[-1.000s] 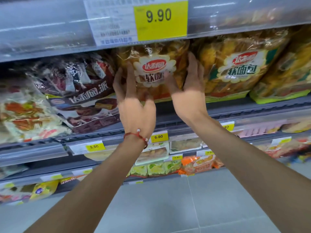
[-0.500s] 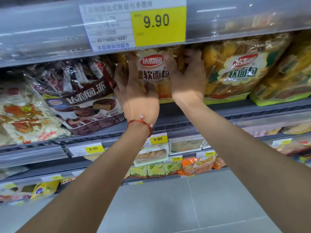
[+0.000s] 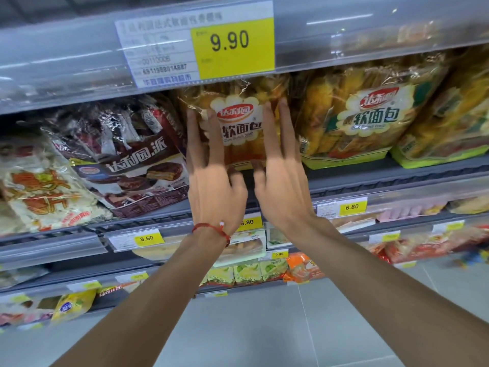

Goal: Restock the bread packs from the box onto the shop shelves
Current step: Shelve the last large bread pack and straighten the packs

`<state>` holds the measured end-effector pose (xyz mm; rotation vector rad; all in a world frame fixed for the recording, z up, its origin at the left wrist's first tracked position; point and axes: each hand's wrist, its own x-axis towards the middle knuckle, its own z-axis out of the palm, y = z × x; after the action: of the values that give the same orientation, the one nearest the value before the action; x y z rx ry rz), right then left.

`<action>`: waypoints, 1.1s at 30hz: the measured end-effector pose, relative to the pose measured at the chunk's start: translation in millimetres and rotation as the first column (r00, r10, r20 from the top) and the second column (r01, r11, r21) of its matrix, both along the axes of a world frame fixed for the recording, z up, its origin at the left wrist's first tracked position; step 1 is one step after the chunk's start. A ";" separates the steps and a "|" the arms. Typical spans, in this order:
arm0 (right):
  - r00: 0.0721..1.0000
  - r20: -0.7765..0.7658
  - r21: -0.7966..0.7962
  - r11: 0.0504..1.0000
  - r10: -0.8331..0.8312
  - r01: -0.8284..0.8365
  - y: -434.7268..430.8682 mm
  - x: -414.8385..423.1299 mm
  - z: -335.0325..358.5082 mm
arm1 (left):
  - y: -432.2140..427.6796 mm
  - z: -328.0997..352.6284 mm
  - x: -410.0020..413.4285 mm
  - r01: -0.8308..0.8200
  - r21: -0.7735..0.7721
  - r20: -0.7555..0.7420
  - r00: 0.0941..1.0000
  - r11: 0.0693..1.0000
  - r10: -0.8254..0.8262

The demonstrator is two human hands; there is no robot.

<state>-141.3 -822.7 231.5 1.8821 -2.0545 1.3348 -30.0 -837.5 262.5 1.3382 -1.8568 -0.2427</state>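
An orange bread pack [image 3: 238,123] with a red logo stands upright on the grey shelf [image 3: 370,178], under the 9.90 price tag. My left hand [image 3: 211,178], with a red cord at its wrist, lies flat against the pack's left side, fingers straight and pointing up. My right hand [image 3: 280,176] presses the pack's right side the same way, fingers straight. Both thumbs sit near the pack's bottom edge. The box is out of view.
A green-edged bread pack [image 3: 370,115] stands to the right, another beyond it. A brown chocolate-pie pack [image 3: 132,165] leans on the left, a white and orange pack [image 3: 39,189] further left. Lower shelves hold smaller packs. Grey floor lies below.
The hands have come closer together on the pack and their fingers have straightened. The pack now stands further back on the shelf, upright.
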 end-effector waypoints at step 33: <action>0.972 -0.189 0.073 0.985 -0.139 0.155 -35.1 -7.9 -8.9 | -33.8 -26.8 -7.1 -0.134 -0.058 0.296 0.944 0.989 0.146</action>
<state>-149.2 -857.8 222.5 1.7685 -2.1414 1.0137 -37.1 -871.3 235.7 1.5412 -1.9888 0.0746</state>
